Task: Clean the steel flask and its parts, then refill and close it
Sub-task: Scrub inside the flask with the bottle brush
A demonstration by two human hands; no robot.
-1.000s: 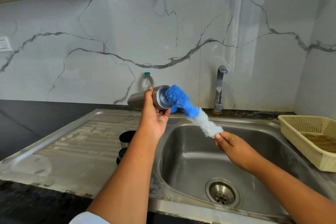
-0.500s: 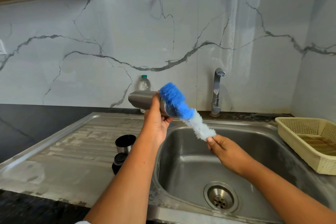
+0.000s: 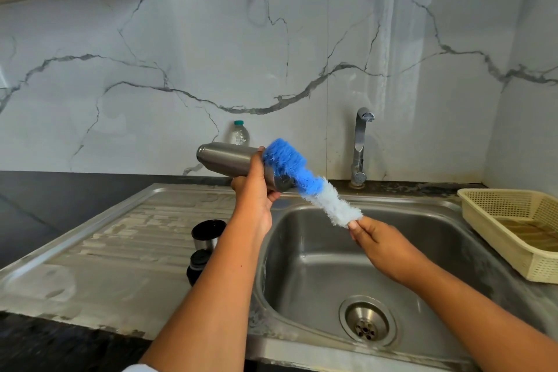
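**Steel flask held sideways at the sink**

The dull, brushed steel flask [image 3: 225,160] is gripped horizontally at frame centre by the left hand [image 3: 256,190], with its mouth turned right. A blue-and-white brush [image 3: 305,181] is pinched at its white end by the right hand [image 3: 380,241], and its blue bristles are bunched against the flask's mouth, above the sink [image 3: 317,266].

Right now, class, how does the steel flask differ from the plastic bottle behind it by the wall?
The steel flask is opaque metal; the plastic bottle is clear. The flask lies almost level, gripped by the left hand; the bottle stands upright, in no hand. The bottle wears a teal cap; the flask's mouth is uncapped. Both are slim drink containers.
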